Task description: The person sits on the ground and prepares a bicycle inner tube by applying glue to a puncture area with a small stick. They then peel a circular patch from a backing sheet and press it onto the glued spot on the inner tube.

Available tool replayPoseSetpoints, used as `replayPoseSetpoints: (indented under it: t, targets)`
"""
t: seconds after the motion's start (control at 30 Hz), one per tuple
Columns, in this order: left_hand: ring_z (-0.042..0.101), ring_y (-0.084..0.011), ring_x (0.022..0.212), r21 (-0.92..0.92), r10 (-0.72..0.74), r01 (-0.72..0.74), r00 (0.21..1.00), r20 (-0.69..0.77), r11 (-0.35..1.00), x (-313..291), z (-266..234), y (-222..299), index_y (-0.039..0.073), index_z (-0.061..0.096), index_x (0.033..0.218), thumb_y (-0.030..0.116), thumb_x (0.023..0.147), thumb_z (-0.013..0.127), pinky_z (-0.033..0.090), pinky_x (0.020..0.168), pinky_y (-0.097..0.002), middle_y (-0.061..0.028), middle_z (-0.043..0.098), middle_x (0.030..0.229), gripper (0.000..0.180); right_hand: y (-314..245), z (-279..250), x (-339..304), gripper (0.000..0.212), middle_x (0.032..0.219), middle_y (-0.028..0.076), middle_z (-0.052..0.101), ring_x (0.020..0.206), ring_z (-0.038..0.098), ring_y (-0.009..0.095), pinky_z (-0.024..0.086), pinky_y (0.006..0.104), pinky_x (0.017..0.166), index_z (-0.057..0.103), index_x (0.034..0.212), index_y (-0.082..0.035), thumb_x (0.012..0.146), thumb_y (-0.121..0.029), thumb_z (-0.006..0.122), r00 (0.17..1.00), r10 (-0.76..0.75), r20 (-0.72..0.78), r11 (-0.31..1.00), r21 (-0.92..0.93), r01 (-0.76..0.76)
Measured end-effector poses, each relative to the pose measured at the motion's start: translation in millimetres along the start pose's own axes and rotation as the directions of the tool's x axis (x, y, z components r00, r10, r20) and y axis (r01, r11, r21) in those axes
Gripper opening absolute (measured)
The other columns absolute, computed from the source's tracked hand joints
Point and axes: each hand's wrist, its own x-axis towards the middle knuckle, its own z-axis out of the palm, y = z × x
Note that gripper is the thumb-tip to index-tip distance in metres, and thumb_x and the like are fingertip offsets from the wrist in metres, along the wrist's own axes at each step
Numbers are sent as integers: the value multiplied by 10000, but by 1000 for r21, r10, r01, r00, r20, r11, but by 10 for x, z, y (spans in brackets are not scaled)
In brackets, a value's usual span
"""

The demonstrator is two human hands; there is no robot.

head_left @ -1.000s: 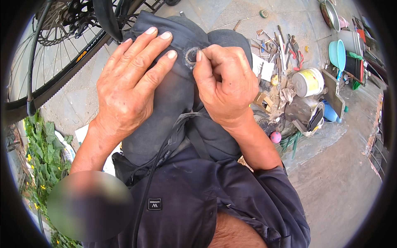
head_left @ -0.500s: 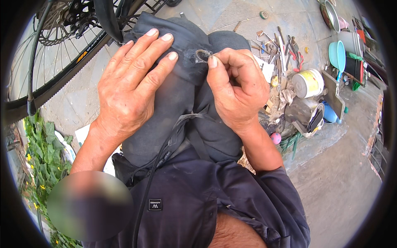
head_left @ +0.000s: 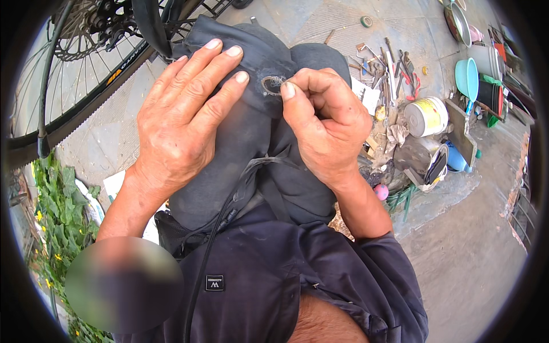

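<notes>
A flattened black rubber inner tube (head_left: 200, 34) lies across my dark-trousered thighs. My left hand (head_left: 182, 108) rests flat on it with the fingers stretched out and slightly apart. To the right of those fingers, a small dark oval patch (head_left: 271, 86) with a pale, scuffed rim sits on a greyish area of the rubber. My right hand (head_left: 325, 111) pinches at the patch's right edge between thumb and forefinger, its other fingers curled in. The fingertips hide exactly what lies between them.
A bicycle wheel (head_left: 63, 123) stands at the upper left, above leafy plants (head_left: 60, 211). Scattered hand tools (head_left: 394, 68) lie on the floor at right, beside a white bucket (head_left: 425, 116), a turquoise basin (head_left: 466, 79) and a pink ball (head_left: 381, 191).
My right fingertips have shifted slightly left and down along the patch, and more of its oval shows. My left hand stays pressed on the inner tube, nearly unmoved.
</notes>
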Motion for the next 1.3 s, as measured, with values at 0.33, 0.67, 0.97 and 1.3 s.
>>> replayPoseSetpoints:
  t: [0.33,0.67,0.97,1.3]
  targets:
    - [614,-345,1217,-22,5,-6,1000,-11,1000,-4,20,-10,32,710,1114,-47,762,648,491,1008,-451,-156,676,1230,365,49,44,16,100,746,25,624,538,523,37,414,204,486,648,859,-4,816,38,728,998,46,-39,999,9,-46]
    - [613,-349,1215,-23,9,-9,1000,-5,1000,2,13,-11,36,700,1129,-52,769,639,491,1011,-449,-158,670,1237,375,76,79,23,117,744,27,628,545,556,56,447,216,501,647,875,-19,812,25,735,997,51,-56,998,-32,-53]
    - [613,-350,1216,-19,8,-8,1000,-3,1000,5,14,-5,37,701,1127,-46,775,640,489,1012,-448,-157,672,1233,367,64,92,21,133,736,28,624,541,591,77,462,229,494,636,856,-43,808,5,750,998,6,-66,991,-130,-15]
    - [612,-351,1217,-13,9,-9,1000,4,1000,-1,11,-9,38,702,1129,-42,774,642,489,1013,-447,-157,673,1232,368,39,138,26,141,759,34,607,553,625,99,496,244,490,625,848,-45,802,28,738,995,-63,-79,975,-220,45]
